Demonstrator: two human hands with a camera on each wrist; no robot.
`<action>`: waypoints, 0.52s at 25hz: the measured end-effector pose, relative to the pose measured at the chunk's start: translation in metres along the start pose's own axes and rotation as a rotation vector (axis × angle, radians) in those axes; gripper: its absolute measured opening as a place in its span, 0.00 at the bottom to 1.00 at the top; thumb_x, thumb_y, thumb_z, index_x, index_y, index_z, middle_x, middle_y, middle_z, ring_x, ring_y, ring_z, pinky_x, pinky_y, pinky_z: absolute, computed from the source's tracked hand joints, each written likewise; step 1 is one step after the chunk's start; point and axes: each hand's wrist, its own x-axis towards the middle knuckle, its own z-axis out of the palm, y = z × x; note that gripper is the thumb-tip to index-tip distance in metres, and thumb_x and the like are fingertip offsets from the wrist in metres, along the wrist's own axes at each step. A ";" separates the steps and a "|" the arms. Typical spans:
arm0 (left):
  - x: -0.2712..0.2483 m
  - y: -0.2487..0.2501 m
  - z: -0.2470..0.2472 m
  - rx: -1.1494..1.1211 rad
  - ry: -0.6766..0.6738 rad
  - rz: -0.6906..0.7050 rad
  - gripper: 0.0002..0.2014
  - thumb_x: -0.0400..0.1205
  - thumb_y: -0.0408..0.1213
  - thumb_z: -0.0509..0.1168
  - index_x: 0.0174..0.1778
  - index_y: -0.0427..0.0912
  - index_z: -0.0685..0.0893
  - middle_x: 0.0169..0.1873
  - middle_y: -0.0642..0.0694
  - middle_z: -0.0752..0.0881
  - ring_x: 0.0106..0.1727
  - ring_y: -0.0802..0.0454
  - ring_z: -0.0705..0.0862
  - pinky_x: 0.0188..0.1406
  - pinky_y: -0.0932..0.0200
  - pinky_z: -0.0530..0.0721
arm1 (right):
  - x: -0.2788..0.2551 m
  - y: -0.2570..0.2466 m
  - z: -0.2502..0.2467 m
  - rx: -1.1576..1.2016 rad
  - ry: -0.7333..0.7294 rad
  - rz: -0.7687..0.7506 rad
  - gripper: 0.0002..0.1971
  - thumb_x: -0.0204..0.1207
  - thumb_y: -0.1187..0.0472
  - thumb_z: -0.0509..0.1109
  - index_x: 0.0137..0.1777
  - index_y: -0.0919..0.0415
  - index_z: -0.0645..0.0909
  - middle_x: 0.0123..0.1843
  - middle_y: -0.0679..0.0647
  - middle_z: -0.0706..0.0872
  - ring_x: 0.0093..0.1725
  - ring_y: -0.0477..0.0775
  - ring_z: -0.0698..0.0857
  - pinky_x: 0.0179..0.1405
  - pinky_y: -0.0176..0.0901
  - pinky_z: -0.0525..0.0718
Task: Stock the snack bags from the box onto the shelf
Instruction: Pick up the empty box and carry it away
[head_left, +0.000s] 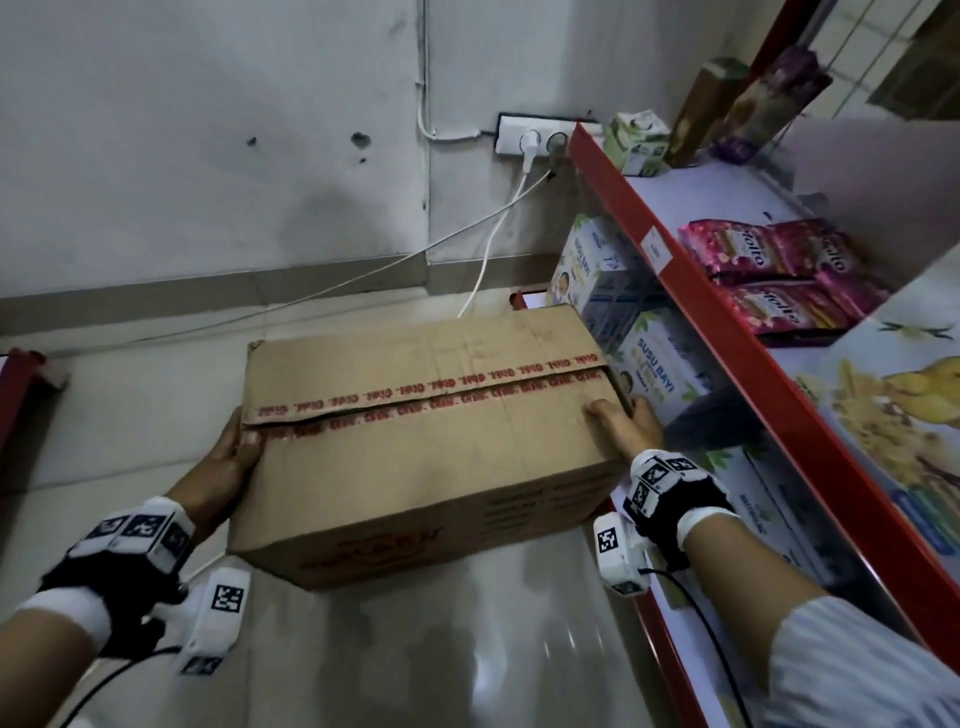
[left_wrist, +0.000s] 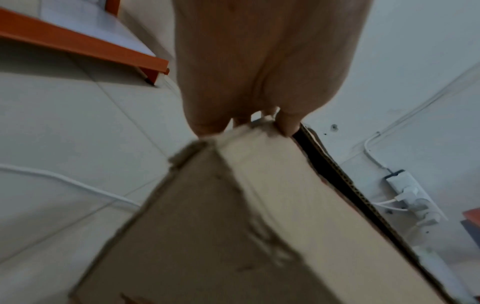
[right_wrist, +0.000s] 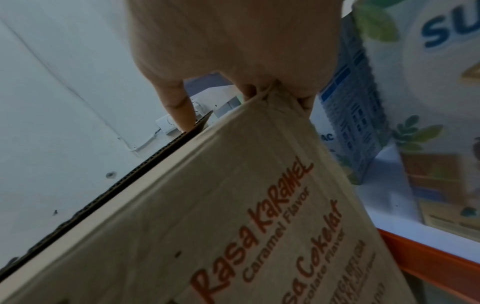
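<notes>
I hold a brown cardboard box (head_left: 415, 441) between both hands, over the tiled floor. Its top flaps are down, with red-printed tape along the centre seam, so its contents are hidden. My left hand (head_left: 234, 449) grips the left end, thumb on the top edge. My right hand (head_left: 621, 418) grips the right end next to the shelf (head_left: 727, 322). The left wrist view shows my left hand (left_wrist: 259, 61) curled over a corner of the box (left_wrist: 233, 226). In the right wrist view my right hand (right_wrist: 233, 41) clasps the box (right_wrist: 207, 226), which reads "Rasa Karamel".
The red-edged shelf runs along the right, with pink snack bags (head_left: 769, 275) on its upper level and baby-milk cartons (head_left: 654, 364) below. A power strip (head_left: 535, 135) on the wall trails white cables (head_left: 488, 244) to the floor. Another red shelf end (head_left: 21, 379) stands at far left.
</notes>
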 end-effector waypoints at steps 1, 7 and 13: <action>-0.001 0.003 0.001 0.005 0.002 -0.016 0.21 0.88 0.42 0.47 0.79 0.52 0.61 0.73 0.40 0.72 0.65 0.43 0.74 0.63 0.43 0.73 | 0.000 0.001 -0.001 0.003 0.032 0.002 0.30 0.70 0.47 0.71 0.69 0.58 0.73 0.68 0.62 0.79 0.67 0.66 0.77 0.69 0.59 0.74; -0.033 0.004 -0.001 -0.050 -0.028 -0.088 0.22 0.88 0.42 0.48 0.80 0.54 0.61 0.70 0.44 0.74 0.65 0.44 0.76 0.61 0.45 0.75 | -0.016 0.001 -0.005 -0.134 0.206 0.014 0.29 0.76 0.41 0.63 0.74 0.56 0.72 0.70 0.68 0.75 0.69 0.70 0.72 0.72 0.61 0.68; -0.033 -0.017 -0.003 -0.082 -0.017 -0.057 0.22 0.88 0.41 0.48 0.80 0.54 0.61 0.72 0.44 0.73 0.68 0.42 0.76 0.64 0.43 0.75 | -0.018 0.009 -0.007 -0.148 0.112 0.051 0.31 0.76 0.42 0.63 0.77 0.53 0.67 0.74 0.67 0.70 0.72 0.69 0.69 0.73 0.61 0.68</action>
